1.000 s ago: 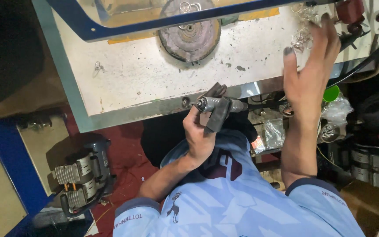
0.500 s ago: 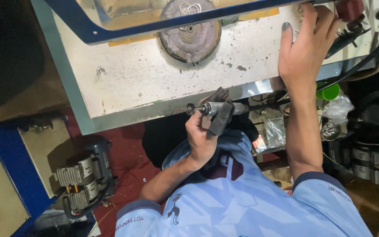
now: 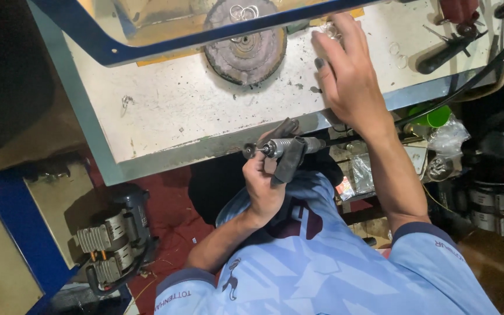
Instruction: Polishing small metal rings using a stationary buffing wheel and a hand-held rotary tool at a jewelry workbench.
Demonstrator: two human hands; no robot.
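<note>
Left hand (image 3: 263, 186) gripping rotary tool (image 3: 284, 147), right hand (image 3: 348, 70) flat on workbench (image 3: 164, 111)

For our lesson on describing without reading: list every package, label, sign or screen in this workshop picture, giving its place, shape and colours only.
Clear plastic bag: crumpled, glossy, below the bench edge at right, beside a green round cap.
Small packet: flat, red and white, under the bench beside the right forearm.
Clear wrapper: shiny, crinkled, just right of that packet.
No signs or screens show.
</note>
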